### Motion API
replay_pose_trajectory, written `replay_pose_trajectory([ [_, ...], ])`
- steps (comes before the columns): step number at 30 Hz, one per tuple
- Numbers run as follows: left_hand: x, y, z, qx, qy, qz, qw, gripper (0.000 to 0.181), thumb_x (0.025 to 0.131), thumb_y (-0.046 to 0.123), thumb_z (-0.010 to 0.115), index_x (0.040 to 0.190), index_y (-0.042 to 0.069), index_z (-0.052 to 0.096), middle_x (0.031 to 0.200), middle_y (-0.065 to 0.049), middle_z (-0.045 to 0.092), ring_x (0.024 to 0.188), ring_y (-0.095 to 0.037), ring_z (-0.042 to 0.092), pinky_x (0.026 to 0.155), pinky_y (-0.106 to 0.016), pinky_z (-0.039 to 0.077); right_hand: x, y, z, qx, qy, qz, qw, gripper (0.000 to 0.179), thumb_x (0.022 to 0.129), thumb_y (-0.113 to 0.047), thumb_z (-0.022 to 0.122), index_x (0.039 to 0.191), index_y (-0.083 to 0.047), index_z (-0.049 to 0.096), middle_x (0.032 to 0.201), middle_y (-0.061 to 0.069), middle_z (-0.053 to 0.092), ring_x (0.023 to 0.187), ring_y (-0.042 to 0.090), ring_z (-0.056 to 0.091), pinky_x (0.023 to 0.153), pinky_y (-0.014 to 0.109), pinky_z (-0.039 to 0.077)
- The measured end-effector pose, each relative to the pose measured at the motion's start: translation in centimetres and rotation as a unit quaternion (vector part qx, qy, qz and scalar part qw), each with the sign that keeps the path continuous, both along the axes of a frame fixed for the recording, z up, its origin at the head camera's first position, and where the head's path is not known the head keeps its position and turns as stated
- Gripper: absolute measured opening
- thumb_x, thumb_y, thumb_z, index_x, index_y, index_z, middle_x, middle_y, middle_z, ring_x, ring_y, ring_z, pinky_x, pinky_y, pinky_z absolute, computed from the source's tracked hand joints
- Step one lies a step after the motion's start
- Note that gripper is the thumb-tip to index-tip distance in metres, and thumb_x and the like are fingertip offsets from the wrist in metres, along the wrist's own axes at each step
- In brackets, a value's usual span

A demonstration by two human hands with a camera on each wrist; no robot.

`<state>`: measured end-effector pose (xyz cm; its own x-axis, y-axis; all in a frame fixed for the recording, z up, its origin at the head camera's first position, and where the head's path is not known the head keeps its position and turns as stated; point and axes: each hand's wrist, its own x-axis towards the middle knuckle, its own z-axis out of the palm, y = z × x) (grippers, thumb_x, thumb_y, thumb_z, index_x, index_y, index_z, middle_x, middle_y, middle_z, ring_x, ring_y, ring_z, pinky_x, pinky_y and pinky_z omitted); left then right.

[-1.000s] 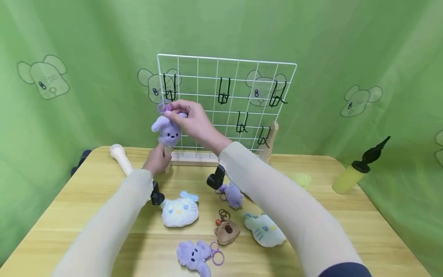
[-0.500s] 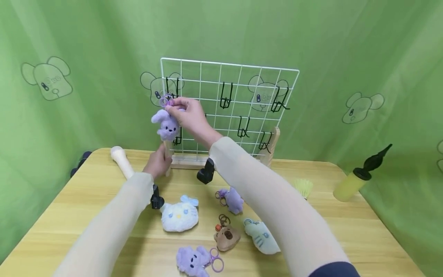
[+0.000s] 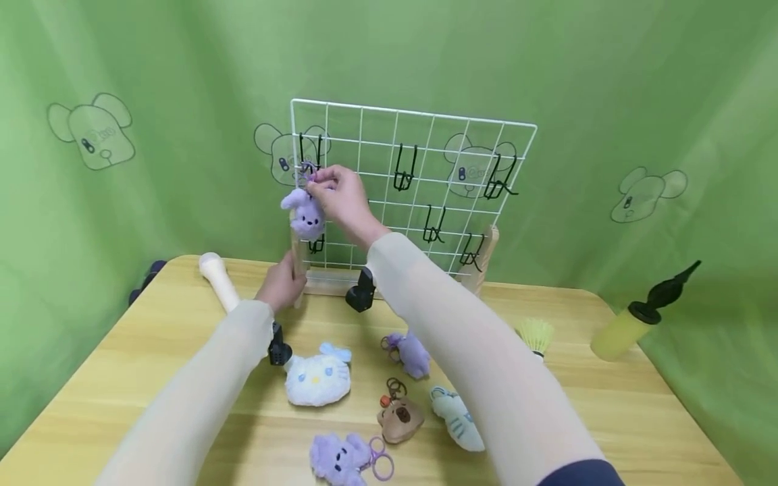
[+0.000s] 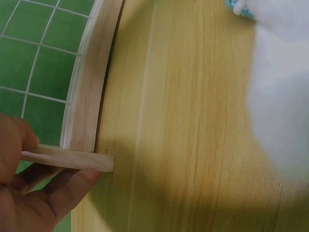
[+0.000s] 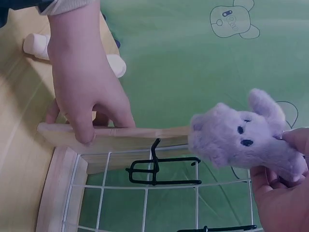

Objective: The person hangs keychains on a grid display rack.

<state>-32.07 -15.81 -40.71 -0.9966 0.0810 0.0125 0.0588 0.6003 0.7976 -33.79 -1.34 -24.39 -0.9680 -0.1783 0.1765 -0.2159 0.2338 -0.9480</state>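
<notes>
A person's right hand [image 3: 343, 197] pinches a purple plush keychain [image 3: 308, 221] by its top, at the wire rack's [image 3: 413, 112] upper-left hook [image 3: 320, 146], while the left hand [image 3: 281, 285] grips the wooden upright [image 4: 72, 158], bracing that should steady fine work.

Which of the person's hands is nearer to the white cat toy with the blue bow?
Left. The left hand grips a wooden post, low behind the white cat toy; the right hand is farther away, raised higher behind it, holding a purple toy.
</notes>
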Motion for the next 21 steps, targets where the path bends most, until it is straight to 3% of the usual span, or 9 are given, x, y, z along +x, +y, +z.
replay_pose_trajectory([
  [5,-0.6,0.6,0.0,0.000,0.008,-0.003,1.0000,0.058,0.105,0.006,0.046,0.159,-0.005,0.025,0.147,-0.040,0.052,0.122,-0.052,0.066,0.100,-0.053,0.064,-0.3,1.0,-0.2,0.004,0.017,0.001,0.9998,0.021,0.101,-0.004,0.065,0.121,0.002,0.062,0.117,0.021,0.073,0.094,0.017,0.067,0.087,0.026,0.066],
  [14,-0.7,0.9,-0.2,-0.002,-0.002,-0.006,1.0000,0.056,0.106,0.006,0.044,0.158,-0.004,0.026,0.149,-0.040,0.050,0.125,-0.052,0.064,0.103,-0.055,0.062,0.3,2.8,-0.4,0.058,0.053,0.014,0.9968,0.021,0.101,-0.008,0.066,0.119,0.002,0.063,0.113,0.018,0.072,0.091,0.014,0.062,0.079,0.023,0.060],
  [21,-0.4,0.7,0.1,-0.003,-0.003,-0.007,1.0000,0.055,0.107,0.007,0.043,0.158,-0.004,0.026,0.147,-0.040,0.051,0.123,-0.052,0.065,0.102,-0.054,0.063,1.5,5.3,0.2,0.137,0.086,0.027,0.9865,0.031,0.103,-0.014,0.066,0.130,0.001,0.061,0.132,0.017,0.069,0.123,0.026,0.067,0.108,0.030,0.059],
])
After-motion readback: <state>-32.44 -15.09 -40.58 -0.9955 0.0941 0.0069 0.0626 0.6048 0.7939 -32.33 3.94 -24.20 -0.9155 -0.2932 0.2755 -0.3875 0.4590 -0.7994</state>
